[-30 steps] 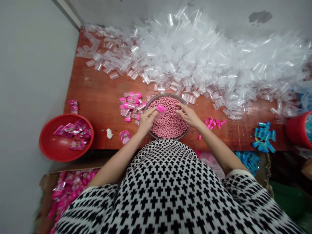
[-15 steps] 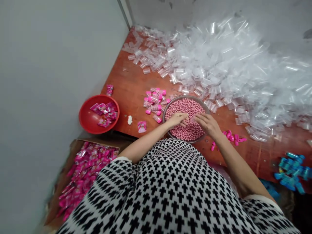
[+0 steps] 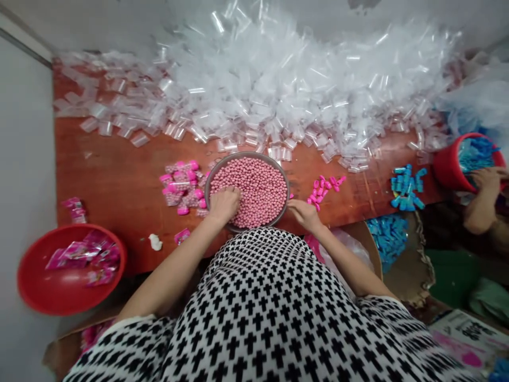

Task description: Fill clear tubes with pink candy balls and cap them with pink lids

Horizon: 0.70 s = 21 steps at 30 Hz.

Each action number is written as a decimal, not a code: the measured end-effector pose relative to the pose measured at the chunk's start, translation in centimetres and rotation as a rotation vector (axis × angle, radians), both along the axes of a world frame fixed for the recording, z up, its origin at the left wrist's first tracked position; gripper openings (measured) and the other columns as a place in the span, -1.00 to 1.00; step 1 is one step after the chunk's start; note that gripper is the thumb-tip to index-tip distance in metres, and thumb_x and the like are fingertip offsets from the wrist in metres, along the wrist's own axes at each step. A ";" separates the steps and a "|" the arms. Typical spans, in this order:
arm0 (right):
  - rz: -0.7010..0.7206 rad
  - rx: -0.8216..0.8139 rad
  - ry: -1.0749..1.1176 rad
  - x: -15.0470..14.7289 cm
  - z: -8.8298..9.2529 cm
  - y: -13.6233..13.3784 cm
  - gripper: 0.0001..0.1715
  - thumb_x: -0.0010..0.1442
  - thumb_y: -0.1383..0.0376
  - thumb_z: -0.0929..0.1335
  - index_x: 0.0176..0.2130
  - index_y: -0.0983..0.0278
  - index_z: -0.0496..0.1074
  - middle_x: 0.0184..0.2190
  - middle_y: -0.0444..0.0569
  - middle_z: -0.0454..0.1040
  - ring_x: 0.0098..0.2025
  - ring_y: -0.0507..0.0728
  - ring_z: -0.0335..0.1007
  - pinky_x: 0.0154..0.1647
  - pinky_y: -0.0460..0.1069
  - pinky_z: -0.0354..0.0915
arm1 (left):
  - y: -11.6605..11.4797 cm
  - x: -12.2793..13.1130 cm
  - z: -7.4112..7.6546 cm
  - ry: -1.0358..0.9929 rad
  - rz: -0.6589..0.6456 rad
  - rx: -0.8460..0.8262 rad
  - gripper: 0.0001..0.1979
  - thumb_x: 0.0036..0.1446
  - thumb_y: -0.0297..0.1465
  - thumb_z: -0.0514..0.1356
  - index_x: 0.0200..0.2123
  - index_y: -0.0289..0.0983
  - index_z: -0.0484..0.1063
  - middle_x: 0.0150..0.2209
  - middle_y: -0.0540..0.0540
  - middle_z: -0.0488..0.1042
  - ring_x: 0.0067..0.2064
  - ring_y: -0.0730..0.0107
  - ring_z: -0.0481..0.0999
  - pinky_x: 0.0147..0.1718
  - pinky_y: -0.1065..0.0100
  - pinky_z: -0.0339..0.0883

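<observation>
A round grey-brown bowl (image 3: 207, 185) full of small pink beads (image 3: 260, 188) stands on the table in front of me. My left hand (image 3: 226, 204) is in the bowl's left side, its fingers curled down at the beads; what they hold is hidden. Just outside the bowl's right rim, my right hand (image 3: 304, 214) has its fingertips pressed together beside a bit of bright pink. Several loose pink caps (image 3: 320, 189) lie to the right of that hand. Left of the bowl is a heap of clear tubes with pink caps (image 3: 181, 183), filled with beads.
Clear empty tubes (image 3: 278, 90) are piled along the table's back. A red basin (image 3: 32, 286) with pink packets is at left, near a white lump (image 3: 155, 242). Blue tubes (image 3: 406, 188) lie at right. Another person's hand (image 3: 490, 180) is at a red bucket (image 3: 445, 170).
My view has swung right. My hands, close together over the beads before, are now apart: the left at the bowl's left side, the right outside its right rim near the pink caps.
</observation>
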State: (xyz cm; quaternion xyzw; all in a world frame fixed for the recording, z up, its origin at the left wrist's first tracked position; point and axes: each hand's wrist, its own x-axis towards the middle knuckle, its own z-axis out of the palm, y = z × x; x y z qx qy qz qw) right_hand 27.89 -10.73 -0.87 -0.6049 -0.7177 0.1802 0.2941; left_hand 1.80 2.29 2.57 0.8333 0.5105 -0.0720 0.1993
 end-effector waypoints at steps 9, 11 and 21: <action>-0.173 -0.429 -0.247 4.2 -4.5 2.5 -0.65 0.21 0.40 0.22 -0.03 0.31 0.42 -0.03 0.13 0.46 0.01 0.18 0.35 0.04 0.10 0.27 | 0.2 7.7 -5.0 -0.021 -0.080 -0.091 -0.67 0.17 -0.56 -0.08 -0.12 -0.37 0.42 -0.12 -0.31 0.47 -0.10 0.14 0.49 -0.18 0.23 0.33; -0.079 -0.502 -0.256 3.0 -5.2 3.7 -0.62 0.19 0.43 0.23 0.00 0.31 0.39 0.07 0.14 0.38 0.10 0.18 0.25 0.11 0.10 0.20 | 0.2 7.0 -5.7 -0.246 0.020 -0.113 -0.76 0.17 -0.49 0.01 -0.15 -0.32 0.42 -0.13 -0.22 0.49 -0.10 0.20 0.48 -0.12 0.26 0.32; -0.282 -0.514 0.029 3.1 -5.3 4.2 -0.73 0.21 0.20 0.24 -0.23 0.32 0.40 -0.28 0.09 0.50 -0.22 0.15 0.42 -0.15 0.10 0.36 | -1.5 3.1 -4.7 -1.164 0.421 -0.434 -0.67 0.02 -0.23 0.22 -0.19 -0.31 0.42 -0.11 -0.16 0.50 -0.06 0.29 0.48 0.01 0.19 0.31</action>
